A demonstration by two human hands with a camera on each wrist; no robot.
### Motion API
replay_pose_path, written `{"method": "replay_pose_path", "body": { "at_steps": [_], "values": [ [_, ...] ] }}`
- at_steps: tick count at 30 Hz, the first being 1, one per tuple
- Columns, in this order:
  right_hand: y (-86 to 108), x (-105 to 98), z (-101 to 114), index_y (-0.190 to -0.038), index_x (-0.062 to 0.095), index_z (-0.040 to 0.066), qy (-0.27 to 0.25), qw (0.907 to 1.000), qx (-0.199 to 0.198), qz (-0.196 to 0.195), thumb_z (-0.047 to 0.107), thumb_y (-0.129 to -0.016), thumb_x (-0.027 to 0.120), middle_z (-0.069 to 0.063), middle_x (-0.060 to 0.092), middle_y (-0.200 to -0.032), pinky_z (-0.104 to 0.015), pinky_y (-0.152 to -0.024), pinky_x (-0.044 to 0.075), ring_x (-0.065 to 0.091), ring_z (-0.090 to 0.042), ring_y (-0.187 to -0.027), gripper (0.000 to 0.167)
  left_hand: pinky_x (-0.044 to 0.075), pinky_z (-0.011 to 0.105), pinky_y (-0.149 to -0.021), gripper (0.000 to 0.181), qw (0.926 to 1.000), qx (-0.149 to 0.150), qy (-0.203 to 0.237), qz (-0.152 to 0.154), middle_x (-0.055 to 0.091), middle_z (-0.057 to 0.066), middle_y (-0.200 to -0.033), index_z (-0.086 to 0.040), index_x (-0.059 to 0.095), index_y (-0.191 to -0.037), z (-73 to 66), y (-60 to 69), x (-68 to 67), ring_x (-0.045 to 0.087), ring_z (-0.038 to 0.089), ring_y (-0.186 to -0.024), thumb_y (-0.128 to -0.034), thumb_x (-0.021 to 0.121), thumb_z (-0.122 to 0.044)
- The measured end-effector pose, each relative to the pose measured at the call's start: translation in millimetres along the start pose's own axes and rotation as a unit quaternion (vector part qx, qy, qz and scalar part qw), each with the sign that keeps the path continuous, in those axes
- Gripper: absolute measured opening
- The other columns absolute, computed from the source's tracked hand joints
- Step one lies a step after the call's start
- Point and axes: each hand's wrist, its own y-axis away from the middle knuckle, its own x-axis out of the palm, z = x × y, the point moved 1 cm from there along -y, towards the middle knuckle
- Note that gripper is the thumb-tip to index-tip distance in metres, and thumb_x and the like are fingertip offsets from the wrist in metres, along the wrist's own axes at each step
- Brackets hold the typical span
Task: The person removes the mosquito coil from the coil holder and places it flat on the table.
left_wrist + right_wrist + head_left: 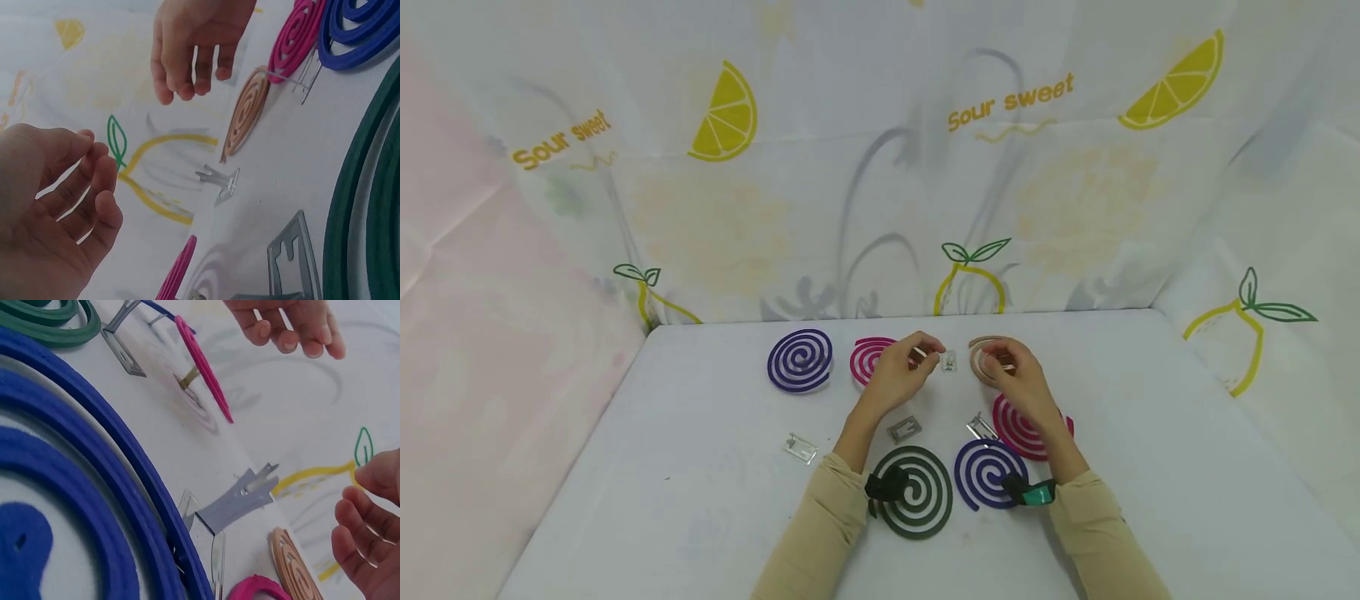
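My left hand (pixel 897 373) hovers over the back of the table, fingers bent and nothing held. Just past its fingertips stands a small metal coil stand (pixel 950 361). Partly behind that hand is a pink mosquito coil (pixel 203 369), seemingly raised above the table in the right wrist view. My right hand (pixel 1024 383), also holding nothing, is above a tan mosquito coil (pixel 248 112), covering part of it in the head view. Under my right wrist lies another pink coil (pixel 1018 429). Both hands appear apart from the coils in the wrist views.
A purple coil (pixel 800 360) sits at the back left. Nearer are a green coil (pixel 916 490) and a blue coil (pixel 988 475), partly covered by the wrist straps. More metal stands (pixel 801 448) lie on the white table (pixel 700 517). A printed cloth (pixel 820 208) hangs behind.
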Motion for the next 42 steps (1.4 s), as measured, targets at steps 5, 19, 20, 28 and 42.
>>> {"method": "replay_pose_path", "body": {
  "at_steps": [5, 19, 20, 28, 42],
  "values": [
    [2.7, 3.7, 22.6, -0.106, 0.060, -0.009, -0.005, 0.9995, -0.031, -0.002, 0.001, -0.090, 0.057, -0.025, 0.059, -0.113, -0.017, -0.073, 0.048, 0.059, -0.029, -0.093, 0.018, 0.047, 0.021, -0.065, 0.010, 0.9996, -0.025, -0.004, -0.014, 0.067, 0.002, -0.089, -0.014, 0.065, -0.100, 10.8, 4.1, -10.1, 0.058, 0.012, -0.076, -0.0921, 0.058, -0.013],
    [-8.3, 30.2, 5.5, -0.113, 0.058, -0.002, -0.012, 0.9985, -0.025, 0.048, 0.008, -0.093, 0.056, -0.020, 0.062, -0.103, -0.017, -0.075, 0.047, 0.059, -0.022, -0.093, 0.023, 0.049, 0.024, -0.072, 0.011, 0.9942, -0.039, -0.002, -0.100, 0.068, 0.002, -0.095, -0.013, 0.066, -0.099, 35.7, 16.0, -41.9, 0.062, 0.014, -0.085, -0.0910, 0.058, -0.012],
    [-8.5, 32.1, 6.9, -0.114, 0.058, -0.001, -0.013, 0.9984, -0.020, 0.050, 0.008, -0.093, 0.056, -0.019, 0.062, -0.104, -0.018, -0.076, 0.047, 0.059, -0.024, -0.095, 0.023, 0.049, 0.023, -0.070, 0.011, 0.9931, -0.038, -0.003, -0.111, 0.068, 0.002, -0.095, -0.013, 0.066, -0.098, 37.8, 17.4, -44.2, 0.061, 0.014, -0.085, -0.0908, 0.058, -0.011],
    [-11.9, 47.8, 14.4, -0.118, 0.057, 0.001, -0.028, 0.9964, -0.014, 0.079, 0.011, -0.094, 0.056, -0.018, 0.060, -0.107, -0.032, -0.085, 0.048, 0.059, -0.031, -0.102, 0.026, 0.045, 0.020, -0.064, 0.016, 0.9837, -0.029, -0.034, -0.174, 0.065, 0.006, -0.096, -0.010, 0.069, -0.097, 51.2, 30.1, -58.9, 0.063, 0.019, -0.083, -0.0890, 0.058, -0.003],
    [-18.9, 64.2, 21.5, -0.128, 0.049, -0.001, 0.001, 0.9876, 0.058, 0.146, 0.014, -0.095, 0.054, -0.021, 0.057, -0.112, -0.025, -0.070, 0.049, 0.059, -0.029, -0.097, 0.037, 0.052, 0.034, -0.072, 0.020, 0.9716, -0.122, -0.084, -0.184, 0.065, 0.013, -0.092, -0.002, 0.068, -0.104, 59.5, 36.1, -61.5, 0.064, 0.022, -0.075, -0.0860, 0.060, -0.004]
  ]
}}
